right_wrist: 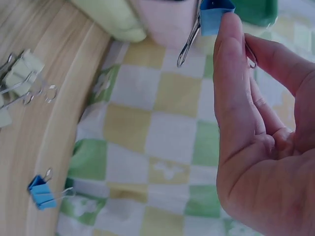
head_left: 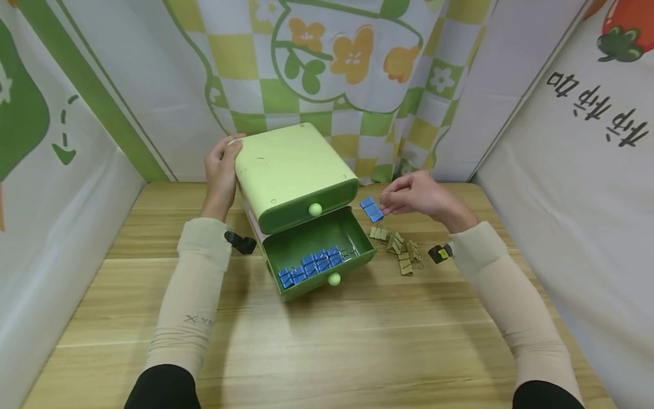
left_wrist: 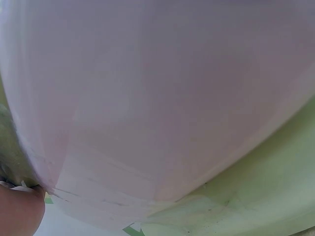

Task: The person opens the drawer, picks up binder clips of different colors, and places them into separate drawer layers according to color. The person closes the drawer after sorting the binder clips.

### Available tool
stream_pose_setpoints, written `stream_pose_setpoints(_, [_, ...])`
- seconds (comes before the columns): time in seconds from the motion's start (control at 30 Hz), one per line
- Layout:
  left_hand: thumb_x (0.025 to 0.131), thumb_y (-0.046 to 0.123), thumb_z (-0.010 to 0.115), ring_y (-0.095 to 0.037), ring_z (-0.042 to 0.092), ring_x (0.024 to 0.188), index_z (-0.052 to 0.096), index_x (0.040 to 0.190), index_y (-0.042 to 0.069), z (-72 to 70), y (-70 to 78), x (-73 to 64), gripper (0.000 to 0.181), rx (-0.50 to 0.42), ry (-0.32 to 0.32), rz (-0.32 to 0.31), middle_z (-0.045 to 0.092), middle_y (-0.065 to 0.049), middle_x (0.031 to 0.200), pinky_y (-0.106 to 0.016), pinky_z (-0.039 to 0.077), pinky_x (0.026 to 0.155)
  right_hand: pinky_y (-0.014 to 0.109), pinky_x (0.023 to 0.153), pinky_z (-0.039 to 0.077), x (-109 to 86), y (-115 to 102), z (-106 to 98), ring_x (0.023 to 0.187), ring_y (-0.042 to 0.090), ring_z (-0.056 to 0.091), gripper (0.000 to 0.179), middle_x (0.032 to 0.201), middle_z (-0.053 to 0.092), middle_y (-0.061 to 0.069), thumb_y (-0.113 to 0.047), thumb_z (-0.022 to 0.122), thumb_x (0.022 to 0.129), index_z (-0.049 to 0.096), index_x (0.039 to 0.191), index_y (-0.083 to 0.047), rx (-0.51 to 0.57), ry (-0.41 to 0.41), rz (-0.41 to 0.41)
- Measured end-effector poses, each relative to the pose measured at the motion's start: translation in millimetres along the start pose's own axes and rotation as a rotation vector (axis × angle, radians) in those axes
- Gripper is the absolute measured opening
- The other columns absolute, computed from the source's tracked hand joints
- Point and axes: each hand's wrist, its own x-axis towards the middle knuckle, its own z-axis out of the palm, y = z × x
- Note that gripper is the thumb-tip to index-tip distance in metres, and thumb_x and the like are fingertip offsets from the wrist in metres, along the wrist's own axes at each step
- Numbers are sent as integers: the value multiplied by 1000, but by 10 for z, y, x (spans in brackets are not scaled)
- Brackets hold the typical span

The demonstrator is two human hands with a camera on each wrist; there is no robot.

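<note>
The right hand pinches a blue binder clip between thumb and fingers, the thumb at one wire handle while the other juts free; the clip hangs off the fingertips to their left, just beside the green cabinet's front right corner, with a narrow gap between. Toward the person from these fingers, a loose cluster of gold clips lies on the counter, between the drawer and the right sleeve; beyond the fingers the counter's back edge runs close, a checked curtain hanging past it; the right wrist view has another blue clip lying near that edge.

The left hand grips the cabinet's rear left corner, its fingers bent round the edge; the pale top stretches away to their right. The lower drawer stands pulled out between the two hands, nearer the person than either set of fingers; a row of blue clips lines its front wall, with green floor showing behind them; a broad stretch of counter runs from the drawer's front toward the person, between the forearms.
</note>
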Motion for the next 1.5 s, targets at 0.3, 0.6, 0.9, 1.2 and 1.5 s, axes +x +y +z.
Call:
stream_pose_setpoints(0.3, [106, 28, 60, -17, 53, 138, 73, 130, 6, -1, -7, -3, 36, 5, 2, 11, 65, -4, 141, -28, 44, 114, 36, 80, 66, -136, -135, 296, 91, 33, 80, 17, 101, 81, 18, -8, 73, 99, 75, 109, 5, -115, -41, -123])
stream_pose_setpoints(0.6, [106, 31, 60, -17, 52, 139, 73, 131, 7, -6, 2, -9, 37, 7, -6, 2, 64, -2, 142, -28, 45, 112, 31, 70, 64, -172, -197, 662, 74, 15, 77, 6, 86, 81, 4, -11, 78, 94, 81, 95, -7, -411, 76, -281])
stream_pose_setpoints(0.9, [106, 30, 59, -16, 54, 135, 70, 134, 3, 6, 5, -5, 40, -5, -3, 7, 64, -5, 143, -26, 46, 109, 30, 71, 63, -128, -222, 911, 75, 14, 76, 6, 84, 81, 5, -9, 77, 92, 82, 89, -7, -614, 124, -421])
stream_pose_setpoints(1.2, [107, 30, 59, -17, 55, 135, 70, 134, 4, 10, 7, -5, 39, 1, -6, 1, 63, -4, 144, -26, 47, 108, 29, 71, 64, -85, -154, 1004, 76, 14, 77, 5, 86, 81, 9, -6, 77, 92, 81, 91, -3, -585, 70, -405])
stream_pose_setpoints(1.5, [107, 29, 59, -16, 56, 132, 71, 133, 4, 3, 8, -12, 39, -1, -7, 4, 64, -5, 143, -25, 48, 105, 25, 66, 63, -12, -67, 1006, 70, 12, 76, 5, 85, 80, 9, -3, 76, 94, 80, 93, -1, -475, -9, -311])
